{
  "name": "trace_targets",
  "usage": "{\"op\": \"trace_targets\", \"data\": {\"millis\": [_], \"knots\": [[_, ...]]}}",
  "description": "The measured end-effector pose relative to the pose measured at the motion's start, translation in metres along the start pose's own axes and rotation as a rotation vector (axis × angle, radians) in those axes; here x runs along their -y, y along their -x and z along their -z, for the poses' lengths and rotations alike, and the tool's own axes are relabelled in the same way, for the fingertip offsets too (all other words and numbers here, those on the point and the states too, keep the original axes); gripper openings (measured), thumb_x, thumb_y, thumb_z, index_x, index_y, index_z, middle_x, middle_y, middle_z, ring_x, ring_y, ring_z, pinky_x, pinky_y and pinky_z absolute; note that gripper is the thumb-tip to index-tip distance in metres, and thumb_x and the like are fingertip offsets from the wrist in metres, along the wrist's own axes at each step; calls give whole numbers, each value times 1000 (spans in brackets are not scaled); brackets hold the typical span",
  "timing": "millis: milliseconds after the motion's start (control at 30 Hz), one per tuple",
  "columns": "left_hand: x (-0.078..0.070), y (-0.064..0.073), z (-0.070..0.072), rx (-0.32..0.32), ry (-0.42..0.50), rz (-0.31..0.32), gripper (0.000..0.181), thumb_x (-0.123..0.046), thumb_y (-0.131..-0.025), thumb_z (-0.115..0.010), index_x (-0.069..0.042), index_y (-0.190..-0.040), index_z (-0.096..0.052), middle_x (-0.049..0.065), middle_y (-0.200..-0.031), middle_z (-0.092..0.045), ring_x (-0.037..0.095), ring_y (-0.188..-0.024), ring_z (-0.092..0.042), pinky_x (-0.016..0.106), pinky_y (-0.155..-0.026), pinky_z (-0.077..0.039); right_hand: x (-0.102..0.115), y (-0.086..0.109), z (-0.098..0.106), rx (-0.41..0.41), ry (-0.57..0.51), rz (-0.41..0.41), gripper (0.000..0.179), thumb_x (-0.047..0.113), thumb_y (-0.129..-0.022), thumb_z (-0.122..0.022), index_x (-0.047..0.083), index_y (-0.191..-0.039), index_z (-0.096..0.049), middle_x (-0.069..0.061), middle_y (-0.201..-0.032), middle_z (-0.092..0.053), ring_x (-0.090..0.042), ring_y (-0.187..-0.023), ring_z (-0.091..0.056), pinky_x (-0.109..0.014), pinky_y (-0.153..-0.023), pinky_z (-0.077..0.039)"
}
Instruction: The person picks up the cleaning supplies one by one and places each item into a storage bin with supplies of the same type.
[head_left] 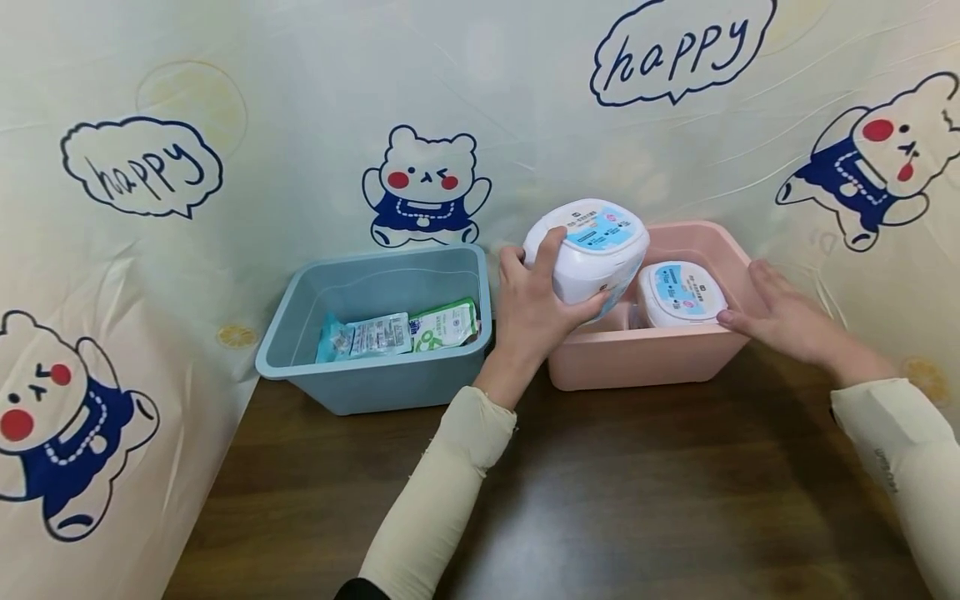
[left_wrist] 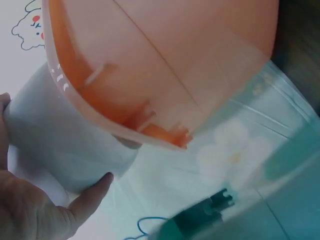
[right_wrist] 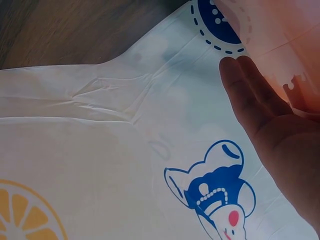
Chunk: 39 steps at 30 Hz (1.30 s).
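My left hand [head_left: 536, 304] grips a white tub [head_left: 581, 279] with a blue-and-white label on its lid, tilted above the left part of a pink bin [head_left: 637, 358]. In the left wrist view, thumb and fingers wrap the white tub [left_wrist: 70, 135] beside the bin's rim. A second white tub [head_left: 682, 293] with a similar label sits inside the pink bin. My right hand [head_left: 787, 321] rests against the bin's right side with its fingers fairly straight. The right wrist view shows the right hand [right_wrist: 275, 125] along the pink wall [right_wrist: 295, 40].
Left of the pink bin stands a blue-grey bin [head_left: 375, 387] holding a blue-and-white packet [head_left: 375, 335] and a green-and-white packet [head_left: 444, 325]. Both bins are on a dark wooden table [head_left: 600, 483]. Behind them hangs a pale sheet [head_left: 300, 125] printed with bears.
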<state>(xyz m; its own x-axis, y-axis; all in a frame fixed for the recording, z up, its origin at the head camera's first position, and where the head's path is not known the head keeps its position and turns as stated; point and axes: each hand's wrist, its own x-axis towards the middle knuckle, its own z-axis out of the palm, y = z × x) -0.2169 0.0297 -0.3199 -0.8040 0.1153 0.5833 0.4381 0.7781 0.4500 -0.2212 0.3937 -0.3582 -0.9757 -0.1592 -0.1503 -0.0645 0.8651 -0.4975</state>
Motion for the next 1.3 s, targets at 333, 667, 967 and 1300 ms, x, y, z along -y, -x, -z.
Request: {"op": "trace_targets", "data": {"millis": [333,667,967,1300], "knots": [[-18,-1,-17,-31,-81,3,89,-63,-76,-77,-33,-148,-36,17,-133,-40,25,-117,-44,35,-82,-57,-1,2,-1,-14,-9,-9,114,66,-93,-57,13,-157,21,-11,-162,29,-47,-146,19,-78,-106,-3],[-14,1,-36,27,-122,39,87,-66,-76,-75,-31,-147,-41,16,-137,-39,26,-109,-50,36,-76,-57,4,4,-3,-23,-20,-26,114,66,-93,-58,13,-157,21,-12,-162,28,-48,-147,17,-78,-106,-4],[-13,-2,-42,97,-243,90,88,-74,-75,-68,-28,-146,-46,13,-122,-53,26,-107,-48,41,-93,-45,9,2,-1,-19,-22,-30,114,66,-93,-56,12,-157,21,-12,-162,28,-45,-147,19,-76,-108,-2],[-9,0,-48,239,-329,94,86,-79,-76,-63,-29,-145,-48,13,-127,-53,26,-119,-49,57,-114,-24,12,8,-5,-26,-40,-69,116,69,-91,-57,16,-157,22,-12,-162,29,-48,-146,19,-79,-104,-2]]}}
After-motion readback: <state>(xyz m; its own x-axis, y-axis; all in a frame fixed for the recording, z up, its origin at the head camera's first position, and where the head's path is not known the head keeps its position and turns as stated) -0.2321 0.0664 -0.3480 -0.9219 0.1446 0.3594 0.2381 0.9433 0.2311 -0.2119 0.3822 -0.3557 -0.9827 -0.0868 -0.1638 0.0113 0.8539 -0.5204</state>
